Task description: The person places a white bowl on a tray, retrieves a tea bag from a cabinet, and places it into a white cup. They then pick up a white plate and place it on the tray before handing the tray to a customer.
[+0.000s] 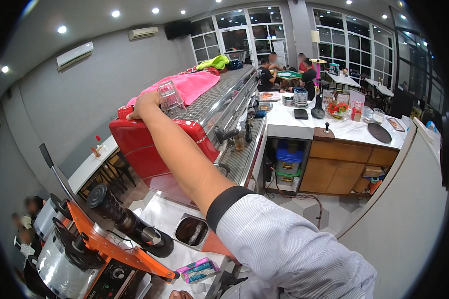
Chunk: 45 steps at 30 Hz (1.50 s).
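My right hand [146, 104] reaches across to the far top corner of a red espresso machine [134, 149]. Its fingers are at a small red cup [125, 111] there; whether they grip it is hidden. Right beside the hand, an upturned clear glass [169, 98] rests on the machine's top, by a pink cloth [194, 85]. Only part of my left hand [180, 295] shows at the bottom edge, near an open pink box with blue packets [198, 270]. Under the machine's portafilter [226, 133] stands a small glass [239, 142] with brownish contents.
On the near counter are an orange cup-sealing machine [108, 243], a dark coffee grinder [134, 224] and a metal bin [192, 231]. A white counter [284, 116] carries stacked saucers [300, 98], a tamper [326, 128] and a round tray [379, 133]. Cables [318, 213] lie on the floor. People sit farther back.
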Motion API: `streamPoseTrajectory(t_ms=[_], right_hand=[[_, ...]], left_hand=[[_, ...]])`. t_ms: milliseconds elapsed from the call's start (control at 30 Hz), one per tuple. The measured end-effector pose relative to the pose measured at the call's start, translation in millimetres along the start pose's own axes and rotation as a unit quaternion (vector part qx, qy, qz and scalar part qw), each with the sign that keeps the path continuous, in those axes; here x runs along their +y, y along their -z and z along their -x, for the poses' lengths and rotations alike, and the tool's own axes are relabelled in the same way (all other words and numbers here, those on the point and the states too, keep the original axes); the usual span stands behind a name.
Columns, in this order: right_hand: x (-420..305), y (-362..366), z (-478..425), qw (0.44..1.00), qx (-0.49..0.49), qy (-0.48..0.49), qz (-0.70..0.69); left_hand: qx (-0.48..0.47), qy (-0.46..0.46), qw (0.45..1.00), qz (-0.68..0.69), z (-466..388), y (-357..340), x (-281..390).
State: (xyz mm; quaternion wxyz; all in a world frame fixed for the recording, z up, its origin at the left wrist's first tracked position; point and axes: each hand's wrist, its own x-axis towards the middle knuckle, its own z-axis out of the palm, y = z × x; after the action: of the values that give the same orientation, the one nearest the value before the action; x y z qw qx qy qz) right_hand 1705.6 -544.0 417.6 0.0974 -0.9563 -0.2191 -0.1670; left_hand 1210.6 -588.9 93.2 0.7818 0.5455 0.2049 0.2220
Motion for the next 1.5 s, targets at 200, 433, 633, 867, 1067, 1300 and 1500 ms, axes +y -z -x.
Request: streamPoseTrajectory(t_ms=[200, 433, 633, 867, 1067, 1300, 1500], right_hand=[[-11, -2, -3, 0.997, 0.074, 0.025, 0.027], [-44, 30, -4, 0.977, 0.116, -0.092, 0.153], [-66, 69, 16, 0.982, 0.124, -0.027, 0.143], [-77, 121, 93, 0.94, 0.216, 0.128, -0.231], [-31, 87, 208, 0.773, 0.16, 0.222, -0.573], [23, -95, 296, 0.375, -0.376, 0.187, -0.826], [85, -214, 379, 0.209, -0.53, -0.075, -0.818]], left_hand=[[0.018, -0.001, 1.0, -0.023, 2, 9, -1], [0.016, 0.036, 0.994, -0.099, 4, 12, 9], [0.109, -0.082, 0.945, -0.297, -5, 5, -1], [0.083, -0.013, 0.985, -0.151, -27, 20, -13], [0.058, -0.047, 0.989, -0.126, -32, -1, 13], [-0.06, -0.034, 0.997, -0.034, -24, 5, 68], [-0.222, 0.057, 0.973, -0.011, -29, -29, 132]])
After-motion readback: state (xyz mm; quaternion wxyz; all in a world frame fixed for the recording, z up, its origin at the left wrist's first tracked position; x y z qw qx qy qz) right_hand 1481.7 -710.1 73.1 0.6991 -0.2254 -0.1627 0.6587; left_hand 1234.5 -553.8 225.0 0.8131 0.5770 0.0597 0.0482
